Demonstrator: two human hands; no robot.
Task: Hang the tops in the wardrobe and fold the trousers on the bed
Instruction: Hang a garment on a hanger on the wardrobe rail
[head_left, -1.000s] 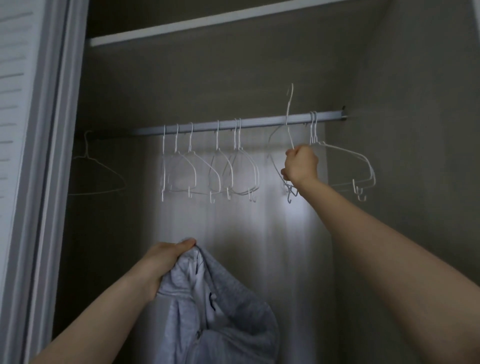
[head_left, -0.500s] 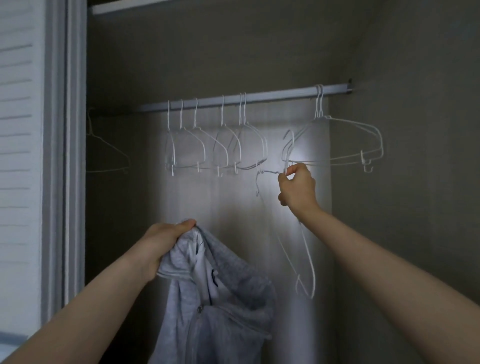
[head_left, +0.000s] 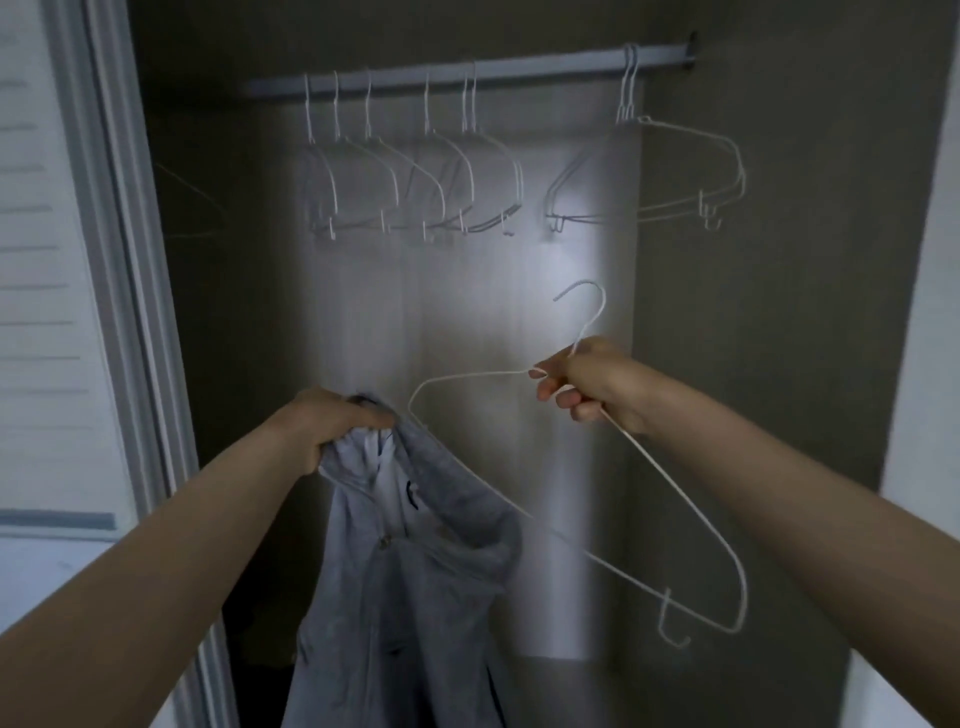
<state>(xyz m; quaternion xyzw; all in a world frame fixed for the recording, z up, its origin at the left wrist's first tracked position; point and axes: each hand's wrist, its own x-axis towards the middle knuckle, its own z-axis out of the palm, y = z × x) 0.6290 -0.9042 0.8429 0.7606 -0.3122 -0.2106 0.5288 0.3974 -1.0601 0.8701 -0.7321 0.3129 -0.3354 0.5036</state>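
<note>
I read the left hand (head_left: 332, 426) as clenched on the collar of a grey zip top (head_left: 410, 561), which hangs below the fist in front of the open wardrobe (head_left: 779, 260). The right hand (head_left: 587, 379) pinches a white wire hanger (head_left: 675, 499) at its neck, hook pointing up, frame tilted with the far shoulder low toward the right. The hanger's near shoulder lies just beside the top's collar; I cannot tell whether they touch. On the rail (head_left: 519, 67) I count a group of empty hangers (head_left: 415, 171) toward the left and a pair of hangers (head_left: 675, 171) at the right end. One faint hanger (head_left: 192, 208) sits in shadow at far left. A louvred door (head_left: 47, 260) fills the left edge. The view is slightly blurred.
</note>
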